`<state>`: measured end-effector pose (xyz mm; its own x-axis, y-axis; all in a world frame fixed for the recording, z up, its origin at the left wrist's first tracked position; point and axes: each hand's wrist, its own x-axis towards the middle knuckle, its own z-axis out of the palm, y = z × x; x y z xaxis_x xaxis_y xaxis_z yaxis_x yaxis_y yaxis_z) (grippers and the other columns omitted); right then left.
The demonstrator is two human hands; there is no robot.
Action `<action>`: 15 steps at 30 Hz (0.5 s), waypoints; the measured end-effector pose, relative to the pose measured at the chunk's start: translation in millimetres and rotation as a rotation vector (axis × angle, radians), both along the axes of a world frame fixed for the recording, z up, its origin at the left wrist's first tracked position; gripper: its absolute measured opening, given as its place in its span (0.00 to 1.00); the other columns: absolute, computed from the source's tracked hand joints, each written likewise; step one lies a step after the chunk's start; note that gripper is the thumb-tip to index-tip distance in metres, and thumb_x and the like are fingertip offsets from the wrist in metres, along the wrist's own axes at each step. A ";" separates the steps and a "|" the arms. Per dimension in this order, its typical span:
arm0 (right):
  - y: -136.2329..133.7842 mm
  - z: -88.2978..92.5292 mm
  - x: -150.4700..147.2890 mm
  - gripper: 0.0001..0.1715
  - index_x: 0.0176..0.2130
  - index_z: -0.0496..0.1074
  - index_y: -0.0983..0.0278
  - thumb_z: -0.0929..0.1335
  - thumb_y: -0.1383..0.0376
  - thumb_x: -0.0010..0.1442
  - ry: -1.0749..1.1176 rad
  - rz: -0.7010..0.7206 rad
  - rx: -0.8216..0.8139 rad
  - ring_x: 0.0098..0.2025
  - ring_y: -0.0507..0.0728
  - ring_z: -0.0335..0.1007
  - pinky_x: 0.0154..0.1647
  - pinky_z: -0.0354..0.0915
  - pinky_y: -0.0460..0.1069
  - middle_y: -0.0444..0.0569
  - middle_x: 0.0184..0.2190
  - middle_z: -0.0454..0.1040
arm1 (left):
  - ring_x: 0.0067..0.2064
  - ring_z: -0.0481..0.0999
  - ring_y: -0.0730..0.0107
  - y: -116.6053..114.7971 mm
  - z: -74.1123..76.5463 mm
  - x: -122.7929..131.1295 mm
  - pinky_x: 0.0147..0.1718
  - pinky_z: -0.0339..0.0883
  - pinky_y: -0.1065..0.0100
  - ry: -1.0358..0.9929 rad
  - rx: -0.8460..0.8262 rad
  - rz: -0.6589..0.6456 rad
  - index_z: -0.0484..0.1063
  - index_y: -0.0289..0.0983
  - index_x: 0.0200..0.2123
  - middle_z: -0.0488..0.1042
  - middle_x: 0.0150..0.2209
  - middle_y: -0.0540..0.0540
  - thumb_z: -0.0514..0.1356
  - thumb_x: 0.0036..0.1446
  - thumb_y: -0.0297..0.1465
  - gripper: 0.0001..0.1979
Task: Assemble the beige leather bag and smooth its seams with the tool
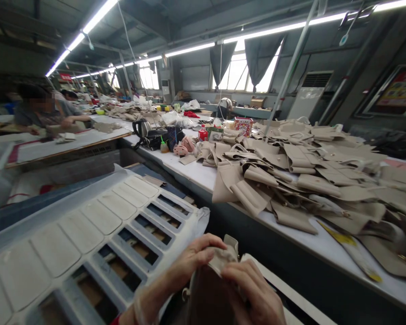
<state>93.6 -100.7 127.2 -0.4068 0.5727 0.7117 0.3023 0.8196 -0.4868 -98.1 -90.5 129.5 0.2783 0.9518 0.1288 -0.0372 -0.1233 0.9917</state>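
At the bottom middle, my left hand (189, 264) and my right hand (253, 293) both pinch a small beige leather piece (225, 256) between their fingers. The piece sits on top of a dark brown rounded form (206, 298) that lies under my hands. Both hands are closed on the piece, thumbs and fingertips pressed to its edge. A large pile of similar beige leather pieces (291, 180) covers the white table to the right, out of reach of my hands.
A white slotted tray (88, 225) with rectangular pads lies at left. On the long white table (196, 174) stand a black kettle (142, 128), a red bottle (203, 133), a pink object (184, 146) and a printed box (242, 125). Other people (43, 113) work at far-left tables.
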 end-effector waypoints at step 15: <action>-10.5 -0.6 4.6 0.12 0.43 0.70 0.63 0.66 0.77 0.62 -0.163 0.024 0.023 0.35 0.56 0.66 0.35 0.68 0.50 0.49 0.30 0.71 | 0.46 0.77 0.59 25.3 18.8 7.9 0.47 0.70 0.62 0.050 -0.110 -0.308 0.76 0.37 0.47 0.77 0.46 0.41 0.63 0.59 0.40 0.17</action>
<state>98.3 -111.1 126.6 -0.5313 0.5457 0.6481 0.3563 0.8379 -0.4135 -90.2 -65.2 148.3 0.5584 0.8295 0.0093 -0.0072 -0.0063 1.0000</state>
